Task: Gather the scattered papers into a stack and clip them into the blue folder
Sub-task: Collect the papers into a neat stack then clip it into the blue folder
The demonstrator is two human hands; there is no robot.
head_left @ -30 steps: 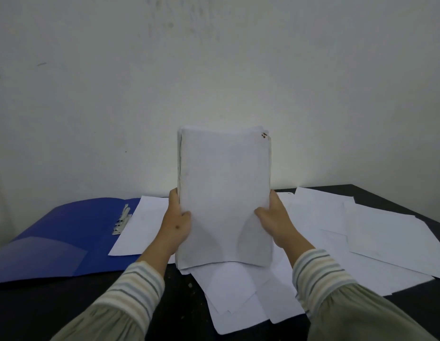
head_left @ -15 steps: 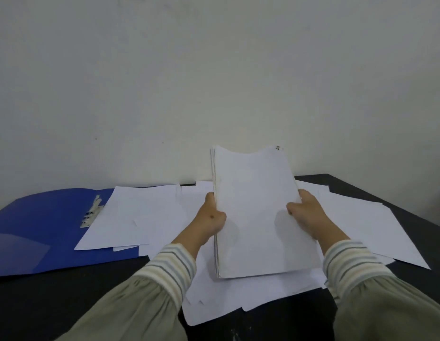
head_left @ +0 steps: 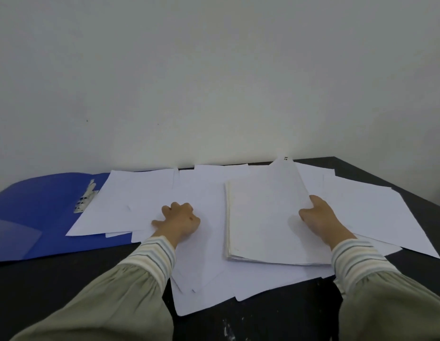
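Folder (head_left: 39, 212) lain open at far left, metal clip (head_left: 85, 200) exposed, loose sheets (head_left: 130, 200) overlapping its right half. Left hand (head_left: 178, 221) curled, knuckles up, set on loose sheets; whether sheet is pinched cannot be told. Stack (head_left: 263, 222) flat at centre-right: light, floppy, slippery; best taken at both long edges. Right hand (head_left: 320, 219) gripped on stack's right edge.

Office-like desk: loose papers (head_left: 145, 205), blue folder (head_left: 37, 212), bare wall (head_left: 214, 82).
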